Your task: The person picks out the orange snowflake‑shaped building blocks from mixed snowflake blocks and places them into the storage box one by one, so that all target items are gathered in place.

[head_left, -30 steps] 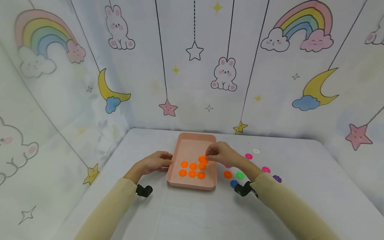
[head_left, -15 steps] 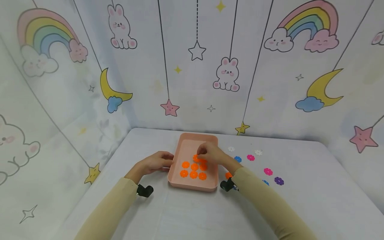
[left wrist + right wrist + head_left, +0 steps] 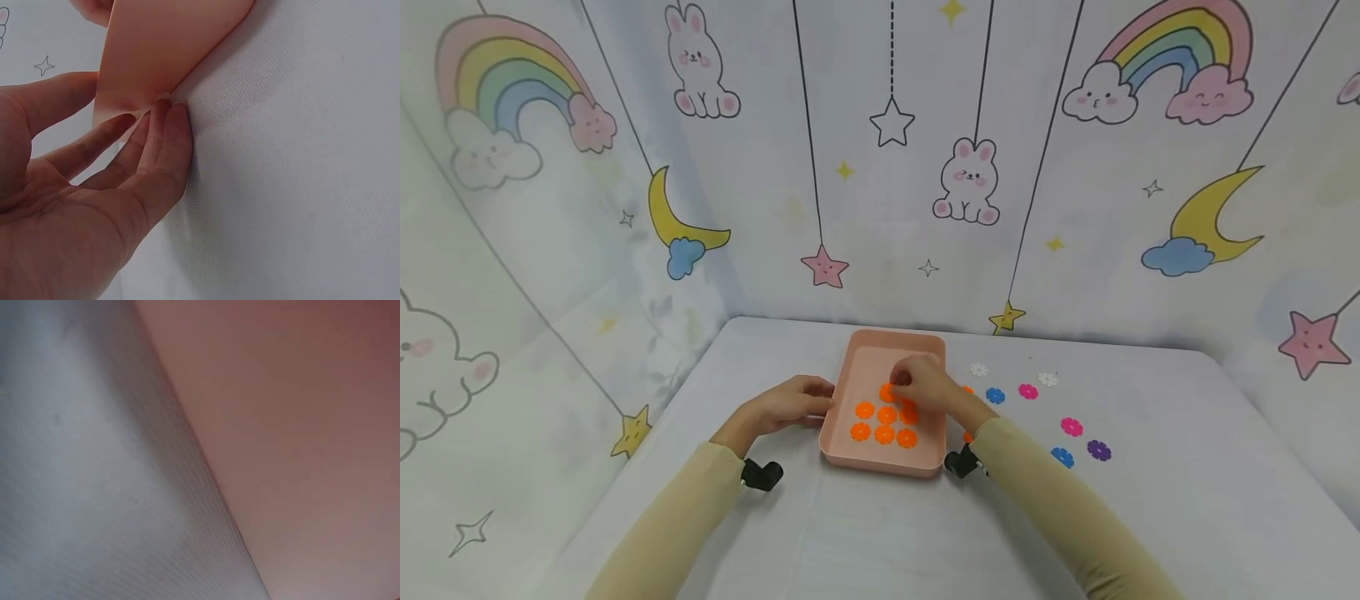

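Observation:
A pink tray holds several orange flower-shaped discs, laid out in rows toward its near end. My right hand reaches over the tray's right side and pinches one orange flower-shaped disc just behind those rows, partly hiding the discs below the palm. Against the tray's left wall rests my left hand. In the left wrist view its extended fingers touch the outside of the tray wall, low by the tabletop. The right wrist view shows only the blurred tray wall.
Right of the tray, loose flower-shaped discs lie scattered: blue, purple, pink and white among them. My right forearm covers part of that area. A patterned cloth backdrop rises behind the white table.
My right hand has moved left, farther over the tray, bringing the orange disc to the left of where it was. The left hand stays at the tray's side.

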